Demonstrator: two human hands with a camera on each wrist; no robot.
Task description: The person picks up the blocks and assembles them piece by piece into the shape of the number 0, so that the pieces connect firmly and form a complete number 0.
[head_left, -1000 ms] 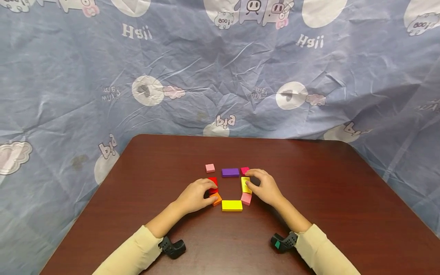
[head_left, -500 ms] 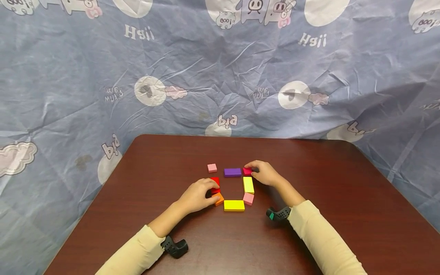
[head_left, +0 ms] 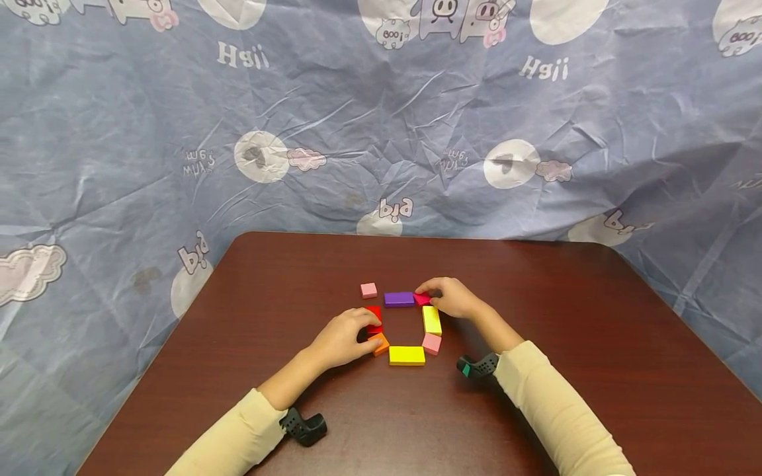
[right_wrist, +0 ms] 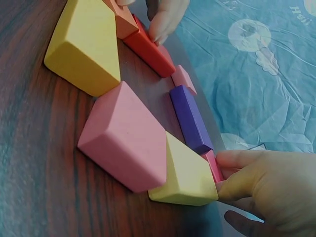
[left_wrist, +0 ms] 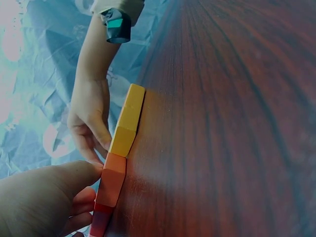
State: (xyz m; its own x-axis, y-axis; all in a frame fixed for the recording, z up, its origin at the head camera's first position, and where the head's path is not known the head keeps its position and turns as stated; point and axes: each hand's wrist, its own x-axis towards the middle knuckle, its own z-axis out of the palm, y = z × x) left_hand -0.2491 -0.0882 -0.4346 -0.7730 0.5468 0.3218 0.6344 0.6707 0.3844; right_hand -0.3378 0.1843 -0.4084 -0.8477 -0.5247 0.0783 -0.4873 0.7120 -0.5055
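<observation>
The step in hand looks like butting a small magenta block [head_left: 421, 299] against the end of a long purple rectangular block [head_left: 399, 300]: the right hand [head_left: 452, 297] pinches the magenta one, while the left hand [head_left: 339, 338] curls its fingers on a red rectangular block [right_wrist: 150, 52], thumb on a small orange block [left_wrist: 112, 180] (steadying both, it seems). The next move, I judge, calls for a gentle release, then drawing in the small pale-pink block [head_left: 368, 291], apart at far left.

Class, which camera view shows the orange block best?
Left wrist: the orange block appears large and mostly uncovered. The head view shows it small, partly behind the left hand; the right wrist view crops it.
</observation>
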